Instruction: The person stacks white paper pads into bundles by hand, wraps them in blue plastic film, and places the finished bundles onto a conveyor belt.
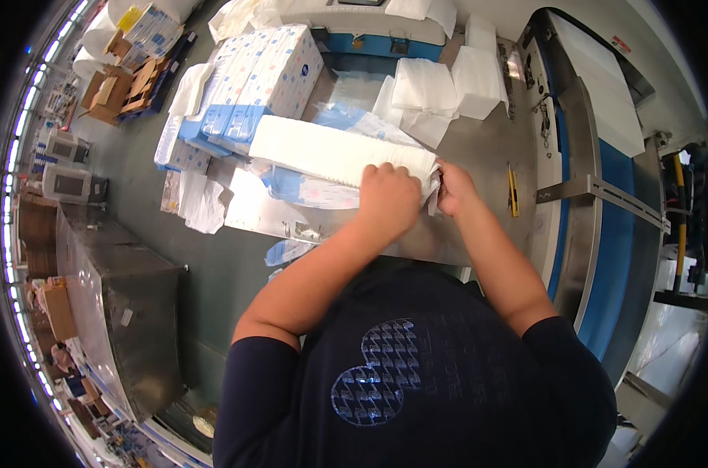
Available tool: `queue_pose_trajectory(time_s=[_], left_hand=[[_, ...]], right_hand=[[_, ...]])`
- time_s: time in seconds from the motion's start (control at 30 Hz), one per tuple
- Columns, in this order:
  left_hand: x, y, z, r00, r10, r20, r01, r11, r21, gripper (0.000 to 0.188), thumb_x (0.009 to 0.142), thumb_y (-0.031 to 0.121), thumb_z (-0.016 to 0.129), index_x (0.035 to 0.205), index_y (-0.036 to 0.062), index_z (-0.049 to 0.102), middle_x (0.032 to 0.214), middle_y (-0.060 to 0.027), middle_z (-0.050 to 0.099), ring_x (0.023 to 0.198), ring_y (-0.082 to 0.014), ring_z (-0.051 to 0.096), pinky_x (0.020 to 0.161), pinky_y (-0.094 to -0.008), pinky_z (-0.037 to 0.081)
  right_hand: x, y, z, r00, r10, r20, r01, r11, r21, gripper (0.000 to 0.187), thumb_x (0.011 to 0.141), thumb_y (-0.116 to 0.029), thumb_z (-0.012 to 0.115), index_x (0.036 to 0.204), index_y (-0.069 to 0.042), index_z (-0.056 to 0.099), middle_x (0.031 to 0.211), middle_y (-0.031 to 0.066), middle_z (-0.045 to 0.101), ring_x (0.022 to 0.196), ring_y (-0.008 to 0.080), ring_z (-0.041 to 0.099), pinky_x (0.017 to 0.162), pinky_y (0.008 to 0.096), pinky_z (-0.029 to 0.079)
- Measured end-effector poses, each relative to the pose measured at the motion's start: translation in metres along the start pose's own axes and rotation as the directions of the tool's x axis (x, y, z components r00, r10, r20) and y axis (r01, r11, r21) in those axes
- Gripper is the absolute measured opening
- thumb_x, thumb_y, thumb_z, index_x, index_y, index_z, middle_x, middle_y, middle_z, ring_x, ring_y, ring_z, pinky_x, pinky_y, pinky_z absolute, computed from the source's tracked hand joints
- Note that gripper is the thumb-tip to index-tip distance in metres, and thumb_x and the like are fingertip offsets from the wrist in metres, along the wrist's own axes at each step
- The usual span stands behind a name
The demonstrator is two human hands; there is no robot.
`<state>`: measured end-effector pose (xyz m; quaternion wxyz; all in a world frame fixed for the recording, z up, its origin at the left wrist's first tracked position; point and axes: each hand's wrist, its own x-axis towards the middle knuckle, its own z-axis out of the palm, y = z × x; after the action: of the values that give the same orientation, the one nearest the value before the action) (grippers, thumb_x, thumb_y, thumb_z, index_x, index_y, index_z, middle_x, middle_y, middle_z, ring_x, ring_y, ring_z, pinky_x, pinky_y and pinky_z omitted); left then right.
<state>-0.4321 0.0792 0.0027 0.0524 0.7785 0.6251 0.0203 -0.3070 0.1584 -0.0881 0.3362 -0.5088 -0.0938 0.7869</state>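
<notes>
A long white stack of folded paper tissues point(322, 147) lies slantwise on the metal table, on top of loose blue-and-white printed plastic wrapping point(311, 189). My left hand point(390, 196) is closed over the near edge of the stack, close to its right end, with the fingers curled on top. At that right end my right hand point(454, 189) is closed with the thumb and fingers pinching crumpled plastic film at the stack's corner. The palm side of my right hand is hidden.
Printed tissue packs point(252, 70) stand together at the back left of the metal table point(486, 148). White sheets point(424, 86) are heaped behind the stack. A yellow-and-black cutter point(513, 189) lies at the right, beside a machine with a blue conveyor belt point(615, 234). A metal cabinet point(127, 312) stands left.
</notes>
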Motion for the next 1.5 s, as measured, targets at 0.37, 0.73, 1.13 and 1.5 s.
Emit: queue_pose_trajectory(time_s=[0.37, 0.73, 1.13, 1.5], left_hand=[[-0.1, -0.073, 0.091, 0.973, -0.222, 0.065, 0.221, 0.975, 0.025, 0.035, 0.069, 0.018, 0.056, 0.104, 0.0098, 0.056, 0.107, -0.0083, 0.054, 0.104, -0.027, 0.049, 0.092, -0.0424, 0.035], [-0.075, -0.242, 0.108, 0.504, -0.836, 0.218, 0.178, -0.146, -0.973, 0.025, 0.077, -0.002, 0.045, 0.098, -0.003, 0.057, 0.091, -0.0109, 0.061, 0.079, -0.0164, 0.057, 0.072, -0.027, 0.047], [-0.108, -0.233, 0.065, 0.725, -0.455, 0.517, 0.564, -0.038, -0.825, 0.036, 0.086, 0.024, 0.044, 0.106, -0.003, 0.057, 0.099, -0.0106, 0.061, 0.088, -0.0182, 0.055, 0.078, -0.0298, 0.042], [-0.163, -0.249, 0.1, 0.651, -0.395, 0.649, 0.626, -0.205, -0.752, 0.041, 0.087, 0.034, 0.044, 0.099, -0.0029, 0.058, 0.09, -0.0093, 0.062, 0.073, -0.0189, 0.059, 0.062, -0.0271, 0.046]], right_hand=[[0.045, 0.019, -0.089, 0.727, -0.565, 0.391, 0.306, -0.243, -0.92, 0.032, 0.073, -0.033, 0.059, 0.093, -0.009, 0.061, 0.092, 0.0162, 0.063, 0.09, 0.0338, 0.058, 0.074, 0.0387, 0.046], [-0.014, 0.019, -0.064, 0.54, -0.796, 0.275, 0.487, 0.028, -0.873, 0.033, 0.074, -0.014, 0.062, 0.106, -0.005, 0.057, 0.1, 0.0147, 0.061, 0.095, 0.0269, 0.058, 0.079, 0.0318, 0.045], [-0.049, 0.039, -0.038, 0.986, -0.033, -0.162, -0.107, 0.616, -0.781, 0.052, 0.083, -0.051, 0.044, 0.116, -0.012, 0.054, 0.097, 0.0077, 0.063, 0.082, 0.02, 0.06, 0.061, 0.0386, 0.048], [0.034, -0.027, 0.07, 0.987, -0.117, -0.114, -0.112, 0.024, -0.993, 0.058, 0.083, -0.059, 0.035, 0.1, -0.01, 0.06, 0.075, 0.0111, 0.063, 0.057, 0.0209, 0.06, 0.051, 0.0372, 0.046]])
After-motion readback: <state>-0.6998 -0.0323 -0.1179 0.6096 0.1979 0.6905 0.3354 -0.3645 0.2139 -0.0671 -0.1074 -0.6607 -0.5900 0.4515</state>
